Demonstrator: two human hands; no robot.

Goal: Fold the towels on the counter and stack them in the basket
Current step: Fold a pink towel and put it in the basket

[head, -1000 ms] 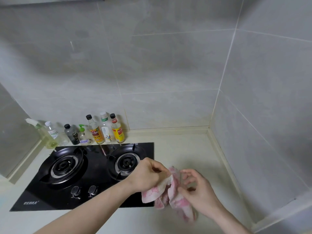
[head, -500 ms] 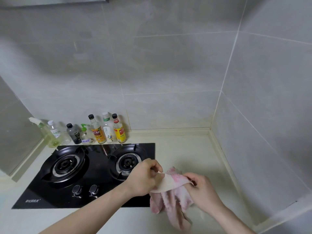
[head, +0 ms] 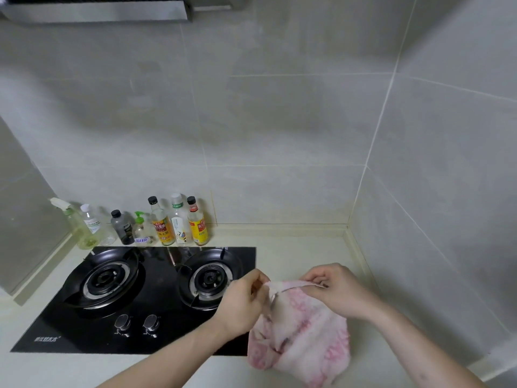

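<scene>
Head view: towel [head: 300, 331], pink and white, hangs in front of me over the counter [head: 302, 247], at about 5 o'clock from the right burner [head: 210, 280]. Its top hem is pulled into a line between my two hands so the cloth drops flat and the corners can be matched. Left hand [head: 242, 305] pinches the hem's left end, fingers curled round it; right hand [head: 337, 289] pinches the right end between thumb and fingertips. Lower part sags bunched, apparently resting on the counter. Judgement: first fold not yet made. Stove [head: 134, 301] lies at 9 o'clock from the towel, so I hold the cloth off it. Bottles [head: 179, 222] line the wall at 11 o'clock. Basket not in view.
</scene>
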